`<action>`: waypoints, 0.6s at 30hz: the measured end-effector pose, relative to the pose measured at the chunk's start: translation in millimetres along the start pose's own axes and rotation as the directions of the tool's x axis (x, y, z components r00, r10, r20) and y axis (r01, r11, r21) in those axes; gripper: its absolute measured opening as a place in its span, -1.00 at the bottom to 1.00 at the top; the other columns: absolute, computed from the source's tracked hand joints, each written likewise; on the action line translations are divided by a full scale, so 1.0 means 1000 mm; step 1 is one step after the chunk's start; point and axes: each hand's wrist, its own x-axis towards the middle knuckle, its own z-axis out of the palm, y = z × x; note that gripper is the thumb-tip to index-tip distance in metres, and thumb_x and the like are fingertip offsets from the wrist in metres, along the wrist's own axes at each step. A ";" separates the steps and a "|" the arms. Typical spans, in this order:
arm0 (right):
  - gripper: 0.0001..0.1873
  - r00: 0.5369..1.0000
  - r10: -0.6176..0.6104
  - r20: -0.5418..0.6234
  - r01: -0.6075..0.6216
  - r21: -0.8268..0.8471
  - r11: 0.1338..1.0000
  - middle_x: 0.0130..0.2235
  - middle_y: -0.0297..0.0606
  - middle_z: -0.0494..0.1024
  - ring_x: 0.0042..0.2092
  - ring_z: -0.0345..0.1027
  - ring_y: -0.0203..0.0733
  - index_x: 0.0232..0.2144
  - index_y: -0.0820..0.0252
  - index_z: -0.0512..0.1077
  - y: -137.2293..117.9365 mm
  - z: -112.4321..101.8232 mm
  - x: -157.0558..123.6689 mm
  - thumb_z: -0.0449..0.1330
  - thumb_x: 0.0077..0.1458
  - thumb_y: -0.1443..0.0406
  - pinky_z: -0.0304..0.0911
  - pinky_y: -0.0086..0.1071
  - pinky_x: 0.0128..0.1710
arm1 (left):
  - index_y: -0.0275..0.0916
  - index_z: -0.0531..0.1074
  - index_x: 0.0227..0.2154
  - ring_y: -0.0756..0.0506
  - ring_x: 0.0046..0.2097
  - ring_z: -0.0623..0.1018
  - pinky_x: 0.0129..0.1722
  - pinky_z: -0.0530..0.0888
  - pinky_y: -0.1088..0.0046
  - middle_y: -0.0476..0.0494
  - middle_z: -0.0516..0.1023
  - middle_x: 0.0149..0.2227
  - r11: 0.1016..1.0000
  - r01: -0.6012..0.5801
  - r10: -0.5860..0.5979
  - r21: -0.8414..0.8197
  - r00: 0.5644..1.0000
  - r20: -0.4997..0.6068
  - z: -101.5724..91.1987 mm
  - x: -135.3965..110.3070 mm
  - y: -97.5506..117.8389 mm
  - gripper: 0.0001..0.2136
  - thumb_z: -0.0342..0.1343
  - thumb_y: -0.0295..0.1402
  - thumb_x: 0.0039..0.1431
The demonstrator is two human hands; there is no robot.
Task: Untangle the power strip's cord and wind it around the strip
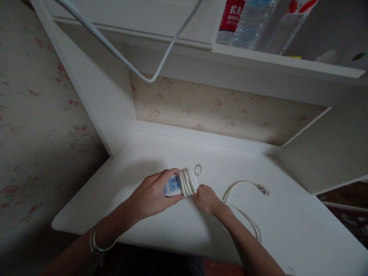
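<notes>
My left hand [153, 195] is closed round a white power strip [174, 185] with a blue socket face, holding it just above the white desk [161, 161]. Several turns of white cord [188, 181] are wound round the strip's right end. My right hand [206, 199] is closed on the cord right beside those turns. The loose cord [244, 216] runs from under my right wrist across the desk and curves back to its plug [262, 188], which lies flat to the right. A small loop of cord [198, 169] sticks out behind the strip.
A white side panel [97, 96] rises at the left and floral wallpaper [218, 111] backs the desk. An upper shelf [287, 61] carries plastic water bottles [250, 23]. A white cable [120, 57] hangs across the top. The desk's front edge is close to my arms.
</notes>
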 end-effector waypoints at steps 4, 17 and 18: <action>-0.49 0.998 -0.033 0.057 0.040 -0.114 0.993 -0.55 -0.23 0.54 -0.54 0.39 -0.21 -0.44 0.15 0.42 -0.015 -0.005 -0.020 -0.18 0.33 0.07 -0.04 -0.39 -0.52 | -0.11 0.23 0.09 -0.15 -0.01 0.51 -0.02 0.42 0.36 -0.12 0.49 0.00 0.998 0.037 -0.031 0.055 0.994 -0.108 0.014 0.018 -0.019 -0.49 0.18 -0.18 0.08; -0.54 0.921 -0.320 -0.224 0.256 -0.272 0.928 -0.59 -0.28 0.46 -0.55 0.23 -0.34 -0.56 0.21 0.41 -0.004 -0.037 0.004 -0.06 0.30 0.20 -0.15 -0.33 -0.45 | -0.26 0.17 0.13 -0.15 0.05 0.42 0.04 0.38 0.37 -0.25 0.34 0.05 0.989 0.127 -0.128 0.081 0.992 0.007 0.071 0.037 -0.043 -0.42 0.12 -0.47 -0.02; -0.55 0.907 -0.353 -0.229 0.287 -0.276 0.917 -0.59 -0.29 0.46 -0.55 0.22 -0.34 -0.56 0.21 0.42 -0.006 -0.036 0.006 -0.05 0.30 0.21 -0.15 -0.33 -0.45 | -0.25 0.20 0.09 -0.15 0.03 0.44 0.02 0.39 0.36 -0.23 0.36 0.02 0.985 0.139 -0.141 0.100 0.990 0.013 0.071 0.036 -0.043 -0.47 0.12 -0.46 0.00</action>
